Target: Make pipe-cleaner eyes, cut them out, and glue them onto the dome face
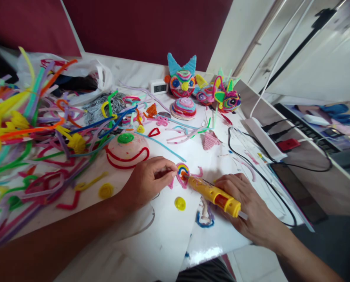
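Observation:
My left hand point(147, 181) pinches the edge of a small rainbow-coloured pipe-cleaner piece with a pink rim point(182, 172) and holds it flat on the white table point(169, 231). My right hand point(245, 209) grips a yellow glue gun point(214, 194), its orange tip touching the right side of the rainbow piece. A yellow coil point(180, 203) lies just below it, and a blue and purple looped piece point(204, 217) rests under the gun.
A big heap of loose pipe cleaners point(30, 133) covers the left side. A white dome with a red smile point(127, 150) sits ahead, and finished pipe-cleaner heads point(183, 81) stand at the back. A power strip point(263, 138), black cables and a dark tablet point(295, 192) lie to the right.

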Action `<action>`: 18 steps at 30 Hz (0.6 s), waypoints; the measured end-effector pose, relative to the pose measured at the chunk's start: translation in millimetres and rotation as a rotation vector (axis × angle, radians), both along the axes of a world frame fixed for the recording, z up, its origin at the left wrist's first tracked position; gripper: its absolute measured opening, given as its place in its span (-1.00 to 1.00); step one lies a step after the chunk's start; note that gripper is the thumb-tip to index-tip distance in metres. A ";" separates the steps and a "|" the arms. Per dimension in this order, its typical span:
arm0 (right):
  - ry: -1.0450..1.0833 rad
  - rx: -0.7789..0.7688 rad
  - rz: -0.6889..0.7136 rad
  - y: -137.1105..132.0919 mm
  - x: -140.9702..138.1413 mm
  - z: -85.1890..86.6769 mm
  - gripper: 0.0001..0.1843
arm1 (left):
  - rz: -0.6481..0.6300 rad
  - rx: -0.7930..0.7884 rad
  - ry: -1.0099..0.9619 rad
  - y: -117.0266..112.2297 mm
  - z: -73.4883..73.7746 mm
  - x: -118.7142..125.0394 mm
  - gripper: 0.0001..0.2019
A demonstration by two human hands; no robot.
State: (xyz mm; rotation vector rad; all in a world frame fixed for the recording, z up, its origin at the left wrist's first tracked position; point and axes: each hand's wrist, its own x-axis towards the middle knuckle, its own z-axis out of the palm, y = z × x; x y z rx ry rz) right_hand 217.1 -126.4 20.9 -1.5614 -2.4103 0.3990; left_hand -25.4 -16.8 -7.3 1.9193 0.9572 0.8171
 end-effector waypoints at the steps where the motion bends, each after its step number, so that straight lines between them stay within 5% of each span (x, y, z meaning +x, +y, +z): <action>1: 0.006 -0.003 -0.003 -0.3 0.6 -0.1 -0.71 | -0.001 0.007 0.006 -0.1 -0.2 0.0 -0.92; 18: 0.401 -0.097 -0.165 -6.7 18.0 -3.5 -0.80 | -0.044 0.084 0.025 1.0 -2.1 7.5 -0.87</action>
